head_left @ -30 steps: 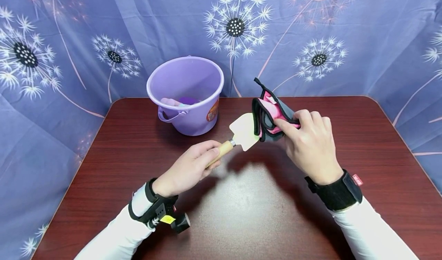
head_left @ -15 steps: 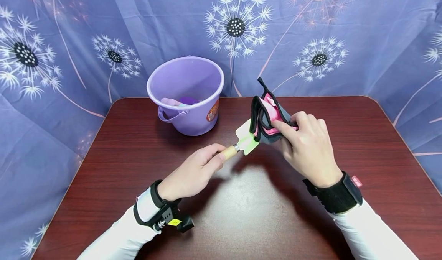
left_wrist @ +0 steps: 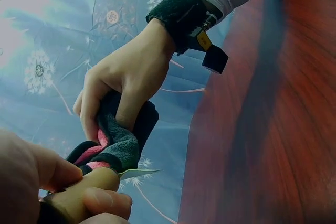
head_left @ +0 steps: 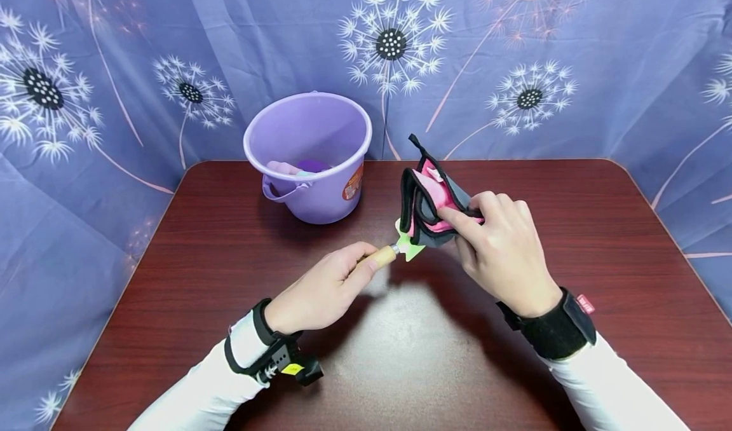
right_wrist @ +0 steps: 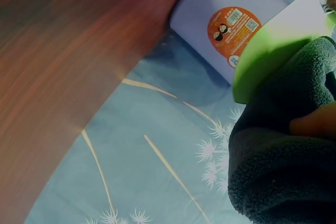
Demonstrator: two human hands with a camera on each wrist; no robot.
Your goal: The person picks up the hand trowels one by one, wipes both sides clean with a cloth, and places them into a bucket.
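My left hand (head_left: pixel 320 288) grips the wooden handle of a small hand trowel (head_left: pixel 384 257) above the table. Its green blade is partly hidden in the head view behind a folded cleaning cloth (head_left: pixel 431 192), grey and pink with black edging. That cloth is held bunched in my right hand (head_left: pixel 506 253), thumb and fingers pinching its folds, and it lies against the blade. From the right wrist, the green trowel blade (right_wrist: pixel 278 40) sticks out past the dark cloth (right_wrist: pixel 283 177). In the left wrist view, fingers wrap the trowel handle (left_wrist: pixel 79 198) just below the cloth.
A purple bucket (head_left: pixel 323 202) with a lowered handle stands at the back left of the dark red table (head_left: pixel 229 240). Inside it lies a pinkish object (head_left: pixel 282 168), partly hidden. A blue dandelion-print curtain (head_left: pixel 286 30) hangs behind and beside the table.
My right hand has moved the cloth left and slightly down along the trowel, covering more of the blade. My left hand has shifted slightly right, turning the trowel.
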